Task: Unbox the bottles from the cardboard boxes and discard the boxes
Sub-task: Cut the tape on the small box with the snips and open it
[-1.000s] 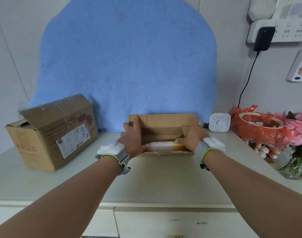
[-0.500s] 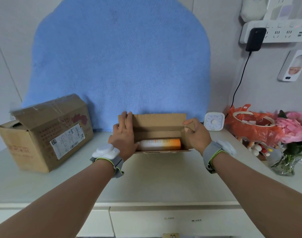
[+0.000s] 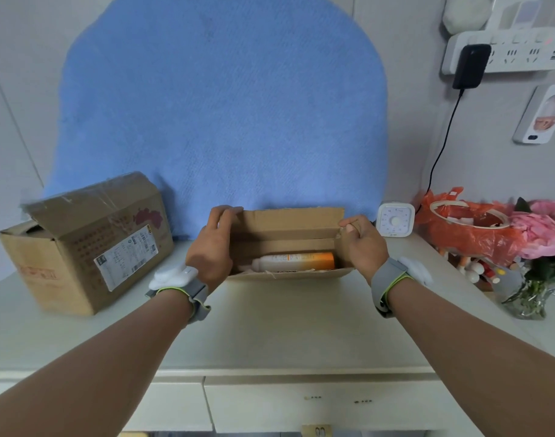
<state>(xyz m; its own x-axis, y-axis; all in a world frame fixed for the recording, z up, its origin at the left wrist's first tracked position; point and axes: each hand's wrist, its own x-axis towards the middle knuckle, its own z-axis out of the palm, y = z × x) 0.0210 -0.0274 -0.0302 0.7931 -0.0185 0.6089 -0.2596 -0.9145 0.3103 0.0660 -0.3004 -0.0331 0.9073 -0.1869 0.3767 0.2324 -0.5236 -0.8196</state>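
A small open cardboard box [image 3: 289, 223] stands at the back middle of the white cabinet top [image 3: 270, 335]. Inside it a white and orange bottle [image 3: 296, 260] lies on its side, cap end to the left. My left hand [image 3: 211, 247] grips the box's left end, fingers curled over its top edge. My right hand [image 3: 363, 244] holds the right end flap, thumb and fingers pinching its upper edge. A larger taped cardboard box [image 3: 87, 244] with a shipping label sits to the left, one top flap raised.
A blue cloth [image 3: 219, 105] hangs on the wall behind the boxes. To the right are a white timer [image 3: 395, 219], an orange plastic bag [image 3: 471, 228], pink flowers in a glass vase [image 3: 534, 279], and a power strip with a black charger [image 3: 470, 66]. Drawers lie below the front edge.
Both hands have left the bottle's ends and risen to the box's end flaps, spreading them apart. The bottle is now more exposed inside the box.
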